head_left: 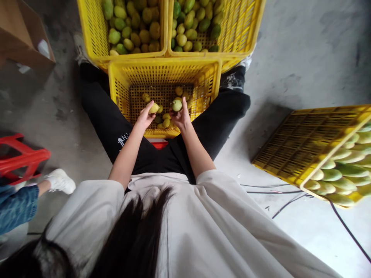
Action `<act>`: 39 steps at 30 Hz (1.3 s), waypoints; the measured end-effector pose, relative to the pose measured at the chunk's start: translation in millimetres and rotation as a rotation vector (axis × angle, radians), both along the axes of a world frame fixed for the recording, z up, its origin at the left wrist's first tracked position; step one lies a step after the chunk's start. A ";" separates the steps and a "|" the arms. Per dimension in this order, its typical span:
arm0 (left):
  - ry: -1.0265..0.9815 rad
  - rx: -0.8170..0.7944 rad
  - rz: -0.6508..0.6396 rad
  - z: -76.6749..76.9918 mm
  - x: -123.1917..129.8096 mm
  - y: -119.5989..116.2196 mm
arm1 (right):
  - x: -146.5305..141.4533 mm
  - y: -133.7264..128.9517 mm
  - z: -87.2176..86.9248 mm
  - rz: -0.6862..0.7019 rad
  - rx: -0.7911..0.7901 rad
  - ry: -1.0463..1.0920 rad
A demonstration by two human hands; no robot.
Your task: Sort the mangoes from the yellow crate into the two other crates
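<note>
Yellow fruit [154, 108], smooth and oval, is clamped in left hand [147, 115]; rounder green fruit [177, 105] is gripped by right hand [181, 114], both above perforated yellow plastic crate [120, 90]

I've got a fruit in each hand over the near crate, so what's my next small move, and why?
Probably turn the greenish fruit a little in your right hand: its underside is hidden from view, and the near crate lies right below to catch a slip.
</note>
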State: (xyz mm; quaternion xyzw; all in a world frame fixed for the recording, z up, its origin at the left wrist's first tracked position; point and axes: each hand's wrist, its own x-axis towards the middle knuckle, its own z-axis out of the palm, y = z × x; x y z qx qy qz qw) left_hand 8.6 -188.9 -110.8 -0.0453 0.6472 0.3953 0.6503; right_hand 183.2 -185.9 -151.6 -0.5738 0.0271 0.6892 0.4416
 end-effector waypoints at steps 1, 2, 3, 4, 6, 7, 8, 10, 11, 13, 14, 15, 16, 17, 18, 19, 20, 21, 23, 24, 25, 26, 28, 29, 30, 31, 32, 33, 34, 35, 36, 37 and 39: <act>0.003 0.007 0.000 0.2 0.7 -0.5 | 2.6 -0.7 -1.2 0.002 0.003 -0.002; 0.001 0.013 -0.002 0.6 1.4 -0.9 | 4.8 -1.4 -2.3 0.006 0.011 0.001; -0.006 0.016 -0.007 1.1 2.1 -1.1 | 6.2 -2.1 -3.2 0.010 0.021 0.011; -0.018 0.014 -0.013 1.7 2.7 -1.3 | 6.6 -2.8 -3.9 0.018 0.030 0.027; -0.053 -0.008 -0.022 3.0 3.8 -1.3 | 4.1 -4.2 -4.8 0.042 0.029 0.064; -0.076 -0.026 -0.024 3.8 4.4 -1.3 | 1.5 -4.8 -5.1 0.056 0.013 0.075; -0.101 -0.046 -0.024 4.6 5.0 -1.3 | -1.7 -5.4 -5.3 0.066 -0.008 0.076; -0.143 -0.084 -0.028 6.7 5.9 -1.4 | -7.9 -6.6 -5.6 0.070 -0.047 0.055; -0.157 -0.095 -0.033 7.9 6.3 -1.5 | -10.2 -7.0 -5.6 0.067 -0.055 0.040; -0.165 -0.096 -0.050 10.8 6.8 -1.8 | -11.9 -7.3 -5.4 0.063 -0.049 0.016; -0.159 -0.089 -0.059 12.1 6.9 -1.9 | -11.3 -7.1 -5.4 0.061 -0.042 0.017; -0.148 -0.079 -0.065 13.0 6.9 -2.0 | -10.0 -6.6 -5.4 0.056 -0.039 0.027; -0.132 -0.071 -0.064 13.5 6.7 -2.0 | -8.2 -5.8 -5.6 0.044 -0.041 0.046; -0.112 -0.071 -0.057 13.3 6.2 -1.9 | -6.2 -4.9 -6.0 0.024 -0.049 0.067; -0.088 -0.077 -0.043 12.5 5.6 -1.6 | -4.3 -3.9 -6.5 0.002 -0.059 0.088; -0.064 -0.092 -0.026 11.2 4.7 -1.2 | -2.6 -3.0 -7.2 -0.020 -0.070 0.104; -0.041 -0.114 -0.009 9.4 3.6 -0.7 | -1.5 -2.3 -7.8 -0.037 -0.078 0.114; -0.023 -0.140 0.007 7.3 2.3 -0.1 | -0.9 -1.8 -8.4 -0.046 -0.081 0.120; -0.005 -0.189 0.032 2.9 -0.1 1.0 | -1.4 -1.9 -8.9 -0.044 -0.067 0.125; -0.006 -0.205 0.046 1.0 -1.0 1.4 | -2.3 -2.3 -8.7 -0.039 -0.054 0.124; -0.012 -0.213 0.059 -0.6 -1.8 1.7 | -3.4 -3.0 -8.3 -0.032 -0.041 0.119; -0.023 -0.210 0.071 -1.9 -2.3 1.9 | -4.5 -3.7 -7.8 -0.027 -0.029 0.108; -0.048 -0.199 0.073 -3.6 -2.9 2.2 | -6.0 -4.8 -6.4 -0.020 -0.017 0.080; -0.062 -0.192 0.065 -4.0 -3.1 2.2 | -6.1 -5.0 -5.7 -0.020 -0.015 0.072; -0.077 -0.185 0.057 -4.1 -3.3 2.2 | -5.9 -4.9 -5.1 -0.021 -0.014 0.071; -0.092 -0.177 0.051 -4.1 -3.4 2.2 | -5.3 -4.5 -4.7 -0.024 -0.015 0.079; -0.106 -0.167 0.051 -4.0 -3.6 2.2 | -4.6 -4.0 -4.5 -0.025 -0.017 0.090; -0.118 -0.155 0.058 -3.9 -3.7 2.3 | -3.8 -3.4 -4.7 -0.020 -0.018 0.102; -0.126 -0.145 0.068 -3.7 -3.9 2.4 | -3.0 -2.9 -5.3 -0.010 -0.017 0.111; -0.132 -0.141 0.074 -3.7 -4.0 2.6 | -2.3 -2.5 -6.4 0.003 -0.016 0.117; -0.136 -0.141 0.074 -3.8 -4.1 2.9 | -1.8 -2.3 -7.9 0.019 -0.013 0.122; -0.137 -0.145 0.071 -4.0 -4.1 3.2 | -1.5 -2.3 -9.6 0.036 -0.004 0.126; -0.135 -0.156 0.061 -4.6 -4.2 3.6 | -1.2 -2.8 -12.9 0.055 0.017 0.139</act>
